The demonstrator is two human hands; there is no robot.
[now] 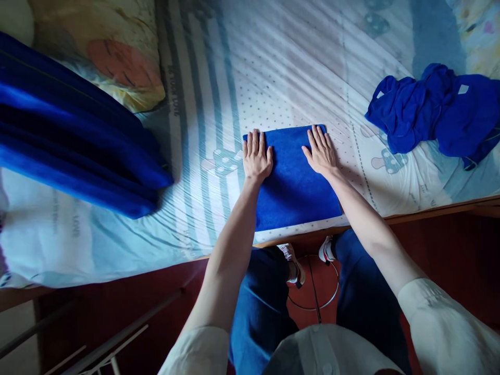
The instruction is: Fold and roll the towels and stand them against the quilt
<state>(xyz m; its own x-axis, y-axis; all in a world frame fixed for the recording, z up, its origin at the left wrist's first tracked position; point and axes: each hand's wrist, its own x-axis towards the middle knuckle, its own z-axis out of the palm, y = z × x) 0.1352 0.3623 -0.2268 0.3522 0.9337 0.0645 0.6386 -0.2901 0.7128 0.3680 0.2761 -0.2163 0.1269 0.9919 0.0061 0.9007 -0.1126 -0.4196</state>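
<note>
A folded blue towel (292,185) lies flat on the bed near its front edge. My left hand (257,155) rests flat on the towel's far left corner, fingers stretched out and together. On the far right corner, my right hand (321,151) presses down flat, fingers extended. Neither hand grips anything.
A stack of folded blue towels (70,135) sits at the left of the bed, beside a patterned pillow (113,52). A crumpled pile of blue cloth (433,112) lies at the right. The striped sheet (211,94) covers the bed; its wooden edge (429,212) runs below. My legs and shoes stand on a dark red floor.
</note>
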